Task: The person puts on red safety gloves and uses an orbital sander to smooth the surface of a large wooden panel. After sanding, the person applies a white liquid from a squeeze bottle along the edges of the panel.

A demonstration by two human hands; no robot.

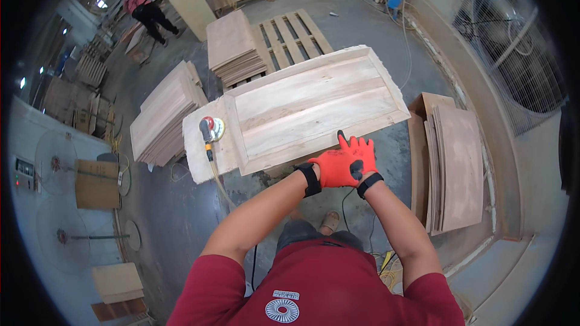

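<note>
left hand and right hand overlapped; each grip obscured, cannot tell if spread or closed | wooden panel far of hands, on tabletop, right of sander | apparently adjusting gloves; best seat fingers fully, wrist straps snug

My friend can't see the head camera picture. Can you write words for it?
The left hand and right hand, in orange gloves, overlap in view by the near edge of a pale framed wooden panel. A round sander rests left of it on a rough-edged board. Beyond are wood stacks and a pallet.
</note>
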